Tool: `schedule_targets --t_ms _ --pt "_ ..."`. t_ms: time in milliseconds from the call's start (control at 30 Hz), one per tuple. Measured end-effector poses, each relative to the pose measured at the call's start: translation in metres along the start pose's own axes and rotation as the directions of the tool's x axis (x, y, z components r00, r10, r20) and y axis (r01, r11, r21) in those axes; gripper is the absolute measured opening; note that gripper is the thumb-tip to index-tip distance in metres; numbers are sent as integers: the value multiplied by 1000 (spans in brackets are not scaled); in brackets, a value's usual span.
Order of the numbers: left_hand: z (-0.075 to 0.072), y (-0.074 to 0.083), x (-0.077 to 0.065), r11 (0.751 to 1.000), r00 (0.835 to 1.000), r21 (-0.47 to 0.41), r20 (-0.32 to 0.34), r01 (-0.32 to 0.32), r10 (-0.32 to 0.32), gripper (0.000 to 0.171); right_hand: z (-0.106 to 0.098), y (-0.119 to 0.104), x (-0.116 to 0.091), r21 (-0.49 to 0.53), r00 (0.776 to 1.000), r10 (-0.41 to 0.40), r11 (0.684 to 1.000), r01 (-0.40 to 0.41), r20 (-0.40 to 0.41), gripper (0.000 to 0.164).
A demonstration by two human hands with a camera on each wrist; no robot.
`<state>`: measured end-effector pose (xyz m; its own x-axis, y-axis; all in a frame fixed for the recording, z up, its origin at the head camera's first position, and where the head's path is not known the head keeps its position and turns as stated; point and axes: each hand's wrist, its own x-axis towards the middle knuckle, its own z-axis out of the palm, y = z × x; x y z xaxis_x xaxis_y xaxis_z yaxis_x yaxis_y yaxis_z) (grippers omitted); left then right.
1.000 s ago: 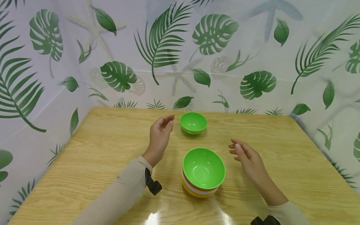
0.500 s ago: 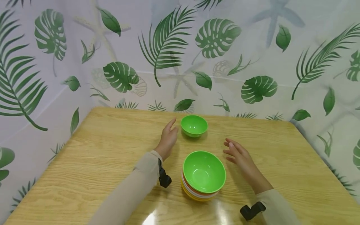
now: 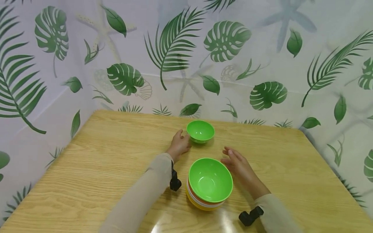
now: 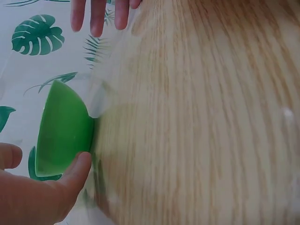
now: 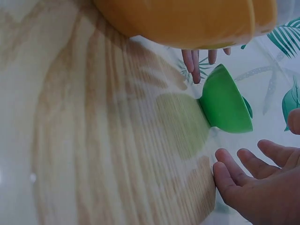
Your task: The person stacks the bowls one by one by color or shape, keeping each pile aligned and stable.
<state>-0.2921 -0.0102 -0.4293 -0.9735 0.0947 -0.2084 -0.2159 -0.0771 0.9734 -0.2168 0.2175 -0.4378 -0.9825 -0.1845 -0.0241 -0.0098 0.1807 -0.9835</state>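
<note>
A small green bowl [image 3: 200,131] stands upright towards the back of the table. Beside its left side is my left hand [image 3: 180,145], fingers apart and loosely bent; in the left wrist view a fingertip overlaps the bowl's lower side, and I cannot tell if it touches. Nearer to me stands a stack of bowls [image 3: 210,181], a larger green one on top with orange, white and yellow ones beneath. My right hand [image 3: 239,166] hovers just right of the stack's far edge, fingers spread and holding nothing. In the right wrist view these fingers are apart from the small bowl.
The wooden table [image 3: 122,155] reaches back to a white cloth backdrop [image 3: 233,74] printed with green leaves. The stack of bowls stands between my forearms. A black wrist camera [image 3: 175,181] sits on my left sleeve, another [image 3: 251,216] on my right.
My left hand has lowered and moved right to the small bowl's side. The right hand has moved left, closer to the stack. Both bowls and stack stay in place on the table.
</note>
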Motion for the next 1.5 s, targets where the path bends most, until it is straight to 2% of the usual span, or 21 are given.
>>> schedule_targets --t_ms 300,533,733,1167,1500 --pt "6 -5 10 995 999 84 10 -46 46 63 1 -6 3 83 999 22 996 -25 29 60" --pt "14 -9 12 997 999 67 1 -47 47 64 2 -5 1 120 999 40 992 -43 27 62" --pt "19 -11 14 994 996 67 7 -84 83 60 2 -1 -2 138 999 41 989 -43 20 62" --pt "19 -11 11 995 995 34 42 -90 88 59 2 0 -7 178 999 32 983 -33 7 59" --pt "20 -10 8 996 995 4 34 -90 90 55 3 0 -9 205 998 60 977 -60 7 62"
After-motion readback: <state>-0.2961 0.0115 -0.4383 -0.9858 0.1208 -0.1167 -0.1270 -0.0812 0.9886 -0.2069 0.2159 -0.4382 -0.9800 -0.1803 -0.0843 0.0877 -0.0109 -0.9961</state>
